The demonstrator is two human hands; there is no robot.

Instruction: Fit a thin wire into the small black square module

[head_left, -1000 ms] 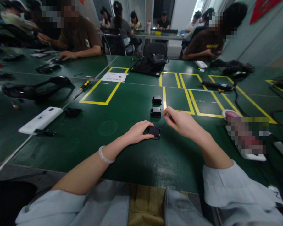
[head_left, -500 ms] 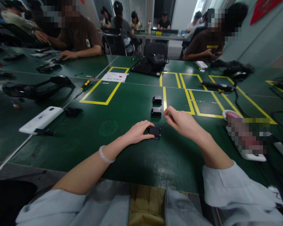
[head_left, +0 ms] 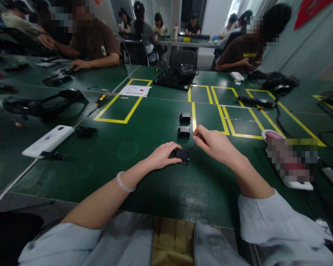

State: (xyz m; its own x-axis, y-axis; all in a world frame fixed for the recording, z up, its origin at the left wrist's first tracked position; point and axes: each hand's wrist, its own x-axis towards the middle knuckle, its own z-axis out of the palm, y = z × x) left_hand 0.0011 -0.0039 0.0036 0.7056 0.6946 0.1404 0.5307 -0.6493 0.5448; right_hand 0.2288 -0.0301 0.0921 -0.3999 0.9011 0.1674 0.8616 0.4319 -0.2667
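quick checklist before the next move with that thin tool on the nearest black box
1. Left hand steadies the nearest black box: ok, fingers rest on its left side.
2. Right hand grips the thin tool: ok, pinched at the fingertips.
3. Tool tip seated on the box: cannot tell, too small.
4. Box flat on the green table: ok.
5. Two other black boxes apart from the hands: ok, they sit in a row behind.
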